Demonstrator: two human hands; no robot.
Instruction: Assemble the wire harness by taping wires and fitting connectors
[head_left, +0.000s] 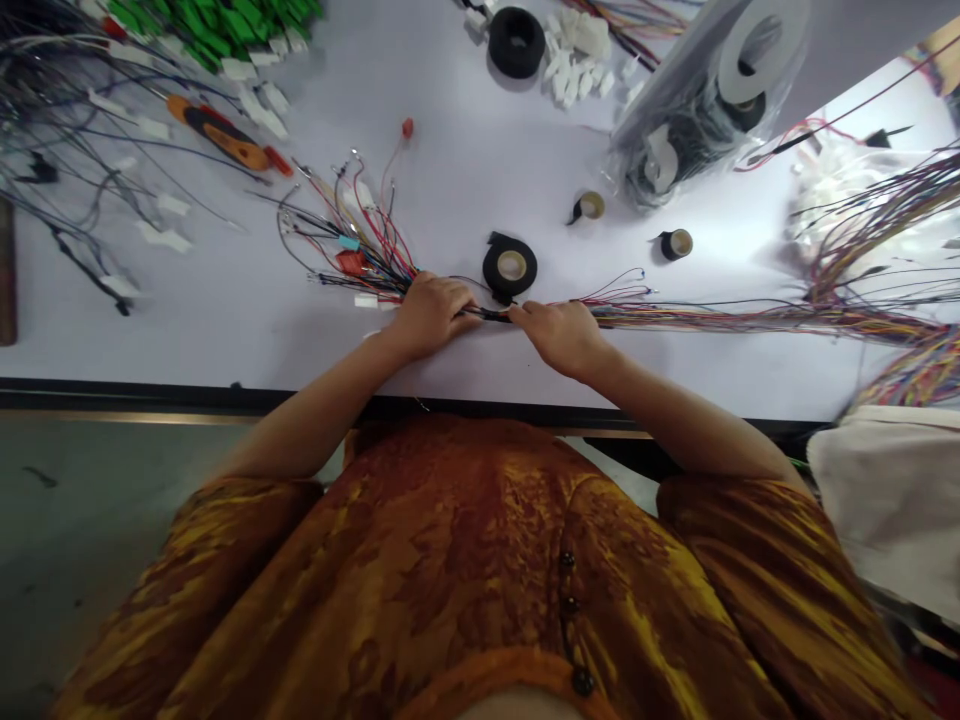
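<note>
A bundle of many-coloured wires (697, 317) runs along the table from the right edge to both my hands. My left hand (431, 315) is closed around the bundle, and its loose wire ends (375, 240) fan out beyond the fingers, some with red, blue and white connectors. Black tape wraps the short stretch between my hands. My right hand (562, 335) pinches the bundle at the right end of that stretch. Just above, a roll of black tape (491, 268) lies flat, its lower edge close to my right fingertips. Whether its tail joins the wrapped part, I cannot tell.
Two small tape rolls (592, 206) (679, 244) lie to the right. Beyond are a larger black roll (516, 42), white connectors (574, 60) and a plastic-wrapped stack of rolls (697, 110). Green connectors (217, 25), an orange-handled tool (225, 138) and tangled wires (82, 150) occupy the left.
</note>
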